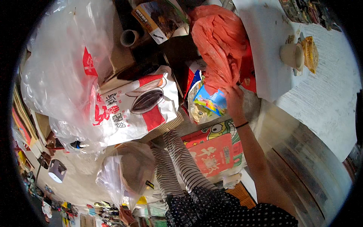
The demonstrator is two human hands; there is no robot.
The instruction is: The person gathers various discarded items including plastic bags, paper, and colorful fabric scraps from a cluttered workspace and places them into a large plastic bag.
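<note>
My right hand [234, 96], with a dark band at its wrist, pinches the gathered lower end of a red plastic bag [218, 37]. Just beside its fingers lies a blue snack packet [211, 99] in an opened clear wrapper with gold-coloured packets. At the lower left, my left hand [126, 216] grips the neck of a translucent plastic bag [124, 176]; what the bag holds is unclear. Between the hands, a white and red paper bag [147, 105] printed with sunflower seeds leans on a corrugated cardboard box [167, 127]. A large clear plastic bag [65, 62] covers its left part.
A white table [326, 93] at the right bears a paper cup [292, 56] and a gold-wrapped item [309, 54]. A red printed carton [211, 156] stands beside the striped trouser legs. Further off are a cardboard tube [129, 38], an illustrated box [158, 21] and a stool [57, 170].
</note>
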